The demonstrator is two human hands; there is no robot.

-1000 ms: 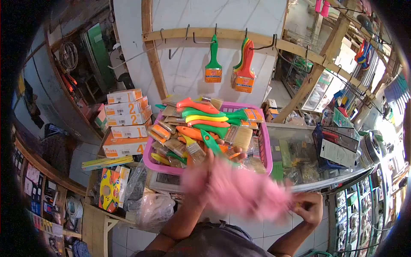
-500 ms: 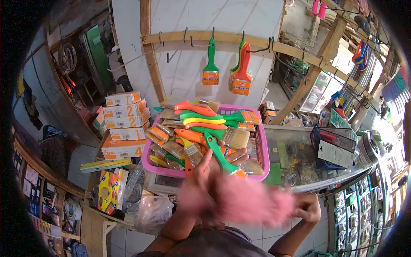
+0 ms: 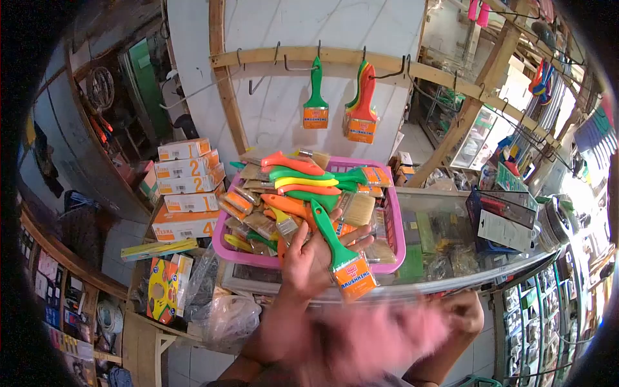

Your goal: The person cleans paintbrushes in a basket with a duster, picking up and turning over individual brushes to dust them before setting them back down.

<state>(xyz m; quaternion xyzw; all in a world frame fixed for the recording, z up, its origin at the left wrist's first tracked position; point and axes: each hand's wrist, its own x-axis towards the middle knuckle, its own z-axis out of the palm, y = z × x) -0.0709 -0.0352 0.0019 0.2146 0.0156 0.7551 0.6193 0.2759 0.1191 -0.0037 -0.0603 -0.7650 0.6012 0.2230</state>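
A green-handled paintbrush (image 3: 333,242) lies across my left hand (image 3: 308,261), palm up, with the thumb raised and the fingers extended behind the handle. Its orange-wrapped bristle end points down toward me. My right hand (image 3: 465,312) is closed on one end of a pink cloth (image 3: 380,335), which is smeared by motion and hangs just below the brush. Beyond my left hand stands a pink basket (image 3: 401,242) heaped with paintbrushes in orange, green, yellow and red.
Paintbrushes hang from hooks on a wooden rail (image 3: 258,57) at the back wall. Stacked brush boxes (image 3: 187,187) stand left of the basket. A glass counter (image 3: 445,222) carries packets and a dark blue basket (image 3: 493,226). Clear plastic bags (image 3: 232,316) lie at lower left.
The pink cloth has swung down and off the brush, uncovering its orange bristle wrapper and more of my left palm. My right hand stays at about the same spot.
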